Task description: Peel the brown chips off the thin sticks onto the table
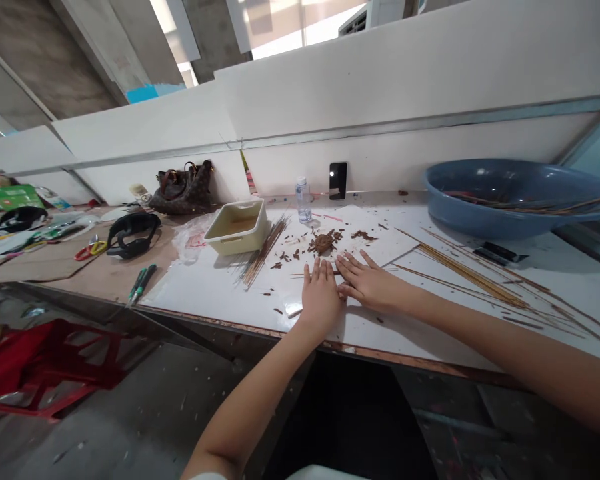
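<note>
My left hand (321, 293) lies flat, palm down, on the white work table (220, 287), fingers stretched forward. My right hand (367, 280) lies flat beside it, fingers out and touching the left hand's edge. A thin stick (300, 274) pokes out to the left from under the fingers, so both palms seem to press on it. Just beyond the fingertips is a lump of brown paste (323, 243) with brown crumbs around it.
A bundle of thin sticks (263, 252) lies left of the paste, by a cream tray (236, 227). More long sticks (470, 277) spread to the right. A blue basin (510, 197), a small bottle (303, 199), a phone (338, 180), a bag (184, 188) and tools stand around.
</note>
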`<state>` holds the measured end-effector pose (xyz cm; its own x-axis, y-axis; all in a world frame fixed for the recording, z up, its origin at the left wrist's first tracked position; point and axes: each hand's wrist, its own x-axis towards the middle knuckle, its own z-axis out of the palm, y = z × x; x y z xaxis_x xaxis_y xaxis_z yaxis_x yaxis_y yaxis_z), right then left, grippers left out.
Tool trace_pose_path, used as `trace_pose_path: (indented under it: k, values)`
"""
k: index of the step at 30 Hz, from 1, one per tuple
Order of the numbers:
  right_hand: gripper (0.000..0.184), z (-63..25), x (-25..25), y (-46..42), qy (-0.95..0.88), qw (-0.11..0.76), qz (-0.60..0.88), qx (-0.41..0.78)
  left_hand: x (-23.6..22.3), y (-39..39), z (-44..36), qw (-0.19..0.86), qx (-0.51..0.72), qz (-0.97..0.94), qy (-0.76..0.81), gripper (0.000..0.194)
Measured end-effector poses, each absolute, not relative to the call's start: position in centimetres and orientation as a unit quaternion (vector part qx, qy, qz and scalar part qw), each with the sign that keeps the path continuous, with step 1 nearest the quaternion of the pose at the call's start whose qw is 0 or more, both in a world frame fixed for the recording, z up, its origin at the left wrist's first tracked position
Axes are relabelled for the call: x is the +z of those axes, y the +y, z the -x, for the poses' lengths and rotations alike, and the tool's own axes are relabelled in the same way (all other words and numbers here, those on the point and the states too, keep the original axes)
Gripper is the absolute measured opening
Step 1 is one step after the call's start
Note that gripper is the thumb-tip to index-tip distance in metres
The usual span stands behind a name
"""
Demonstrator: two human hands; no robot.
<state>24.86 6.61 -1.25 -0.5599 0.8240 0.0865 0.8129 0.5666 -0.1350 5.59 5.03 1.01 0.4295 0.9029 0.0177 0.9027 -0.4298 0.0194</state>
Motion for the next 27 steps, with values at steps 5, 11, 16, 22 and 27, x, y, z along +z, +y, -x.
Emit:
trace_pose_path:
  k: [5, 11, 16, 22, 27]
  values:
    - [0.089, -25.8, -2.0, 4.9, -0.888, 0.102, 0.446, 0.053, 0.7, 2.8, -4.9, -0.012, 0.047, -0.843, 0.536, 0.07]
    - [0.086, -24.8, -2.1, 2.4, -0.883, 0.122, 0.451, 0.039, 0.6, 0.7, -4.9, -0.027, 0.06, -0.855, 0.515, 0.073]
    - [0.099, -23.4, -1.3, 4.6, -0.862, 0.072, 0.49, 0.11, 0.1, 3.3, -5.6, 0.016, 0.03, -0.86, 0.508, 0.077]
    - [0.107, -23.2, -0.9, 6.6, -0.86, 0.073, 0.493, 0.106, 1.0, 5.4, -5.8, 0.032, 0.018, -0.851, 0.523, 0.074]
    - [0.104, -23.4, -1.3, 4.4, -0.86, 0.074, 0.495, 0.098, 0.7, 3.9, -5.0, 0.019, 0.026, -0.863, 0.504, 0.07]
